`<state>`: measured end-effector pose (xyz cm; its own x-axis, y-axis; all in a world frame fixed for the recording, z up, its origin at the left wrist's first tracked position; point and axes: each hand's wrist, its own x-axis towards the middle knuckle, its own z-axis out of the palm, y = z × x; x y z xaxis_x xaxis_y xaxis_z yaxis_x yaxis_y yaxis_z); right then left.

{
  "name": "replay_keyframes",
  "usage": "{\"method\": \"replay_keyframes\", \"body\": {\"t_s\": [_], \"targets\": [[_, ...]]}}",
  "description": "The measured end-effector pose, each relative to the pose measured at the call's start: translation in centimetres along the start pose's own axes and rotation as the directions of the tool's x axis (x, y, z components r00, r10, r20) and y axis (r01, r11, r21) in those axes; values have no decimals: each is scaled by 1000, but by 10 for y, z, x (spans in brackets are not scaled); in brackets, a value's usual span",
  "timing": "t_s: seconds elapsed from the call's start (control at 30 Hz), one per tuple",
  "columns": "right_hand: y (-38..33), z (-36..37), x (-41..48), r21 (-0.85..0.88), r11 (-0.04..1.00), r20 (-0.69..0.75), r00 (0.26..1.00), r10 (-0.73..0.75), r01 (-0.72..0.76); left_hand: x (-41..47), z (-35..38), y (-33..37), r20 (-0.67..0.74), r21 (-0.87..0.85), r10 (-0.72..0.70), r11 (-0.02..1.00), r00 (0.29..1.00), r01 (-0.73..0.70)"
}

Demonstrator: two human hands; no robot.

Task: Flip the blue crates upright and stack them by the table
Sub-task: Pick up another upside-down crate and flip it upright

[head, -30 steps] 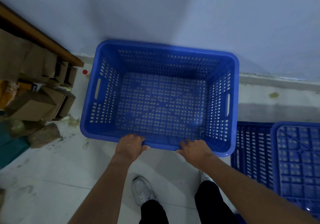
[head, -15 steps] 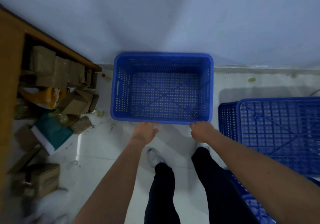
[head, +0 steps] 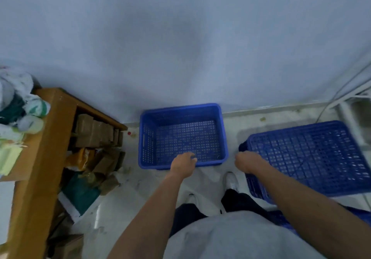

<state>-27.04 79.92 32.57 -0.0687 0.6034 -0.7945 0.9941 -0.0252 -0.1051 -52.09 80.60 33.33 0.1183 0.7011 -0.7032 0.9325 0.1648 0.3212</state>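
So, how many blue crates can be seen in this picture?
3, perhaps. An upright crate stands by the wall beside the table. An upside-down crate lies to its right. A blue edge at the lower right may be another; more may be hidden.

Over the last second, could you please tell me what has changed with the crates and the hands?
The right hand has let go of the upright crate and moved right to the near corner of the upside-down crate. The left hand still rests at the upright crate's near rim. The person has straightened up, so the view is higher. The upright crate stays on the floor beside the wooden table.
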Motion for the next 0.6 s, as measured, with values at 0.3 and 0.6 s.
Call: {"method": "replay_keyframes", "body": {"t_s": [0.3, 0.6], "targets": [[36, 65, -105, 241, 886, -65, 904, 422, -396, 2, 9, 55, 96, 194, 397, 892, 913, -408], [42, 185, -245, 508, 616, 68, 741, 668, -602, -51, 60, 135, 311, 321, 593, 670, 742, -670]]}}
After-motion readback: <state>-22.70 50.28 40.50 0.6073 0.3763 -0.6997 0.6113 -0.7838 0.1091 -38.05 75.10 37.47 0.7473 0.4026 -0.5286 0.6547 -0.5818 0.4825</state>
